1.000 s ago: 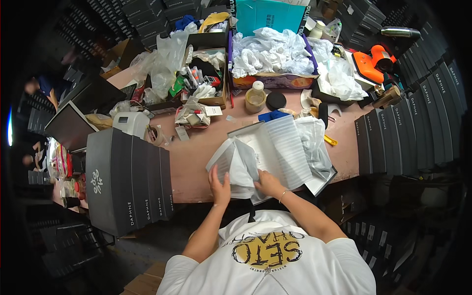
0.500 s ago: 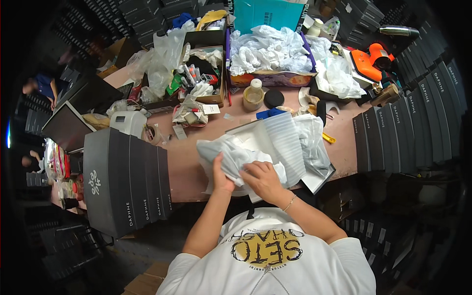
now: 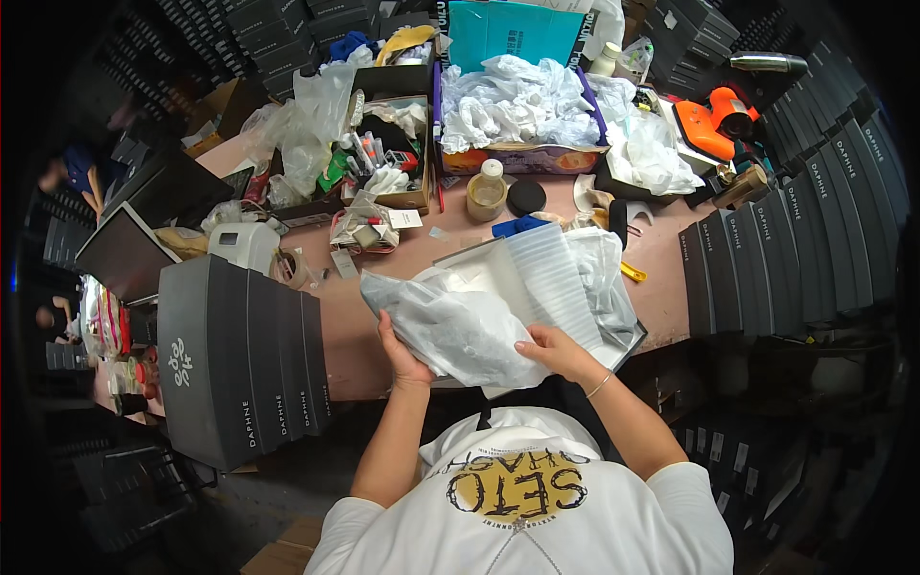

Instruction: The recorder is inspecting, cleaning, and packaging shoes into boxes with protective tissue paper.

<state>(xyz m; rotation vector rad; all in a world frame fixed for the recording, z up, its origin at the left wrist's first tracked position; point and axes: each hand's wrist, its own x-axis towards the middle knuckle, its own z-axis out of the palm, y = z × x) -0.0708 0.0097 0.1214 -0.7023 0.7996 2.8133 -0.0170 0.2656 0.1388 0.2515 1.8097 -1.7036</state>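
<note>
Between my two hands is a white wrapped bundle (image 3: 450, 326), in thin paper or a soft bag; what lies inside is hidden. My left hand (image 3: 404, 355) grips its left end, with the thumb up along its side. My right hand (image 3: 563, 353) pinches its right end between thumb and fingers. Just behind the bundle lies an open shoe box (image 3: 632, 337), partly covered. A ribbed white foam sheet (image 3: 548, 283) drapes across it, and a second white wrapped bundle (image 3: 596, 273) rests at its right side.
Dark shoe boxes are lined up at left (image 3: 206, 355) and right (image 3: 767, 254). Toward the back stand a carton of crumpled white paper (image 3: 517, 105), a jar of liquid (image 3: 487, 195) and a white label printer (image 3: 240, 247). A yellow cutter (image 3: 632, 272) lies beside the open box.
My right hand has moved from the middle of the bundle to its right end. The bundle now spreads wider and flatter between my hands, its wrapping pulled out smoother.
</note>
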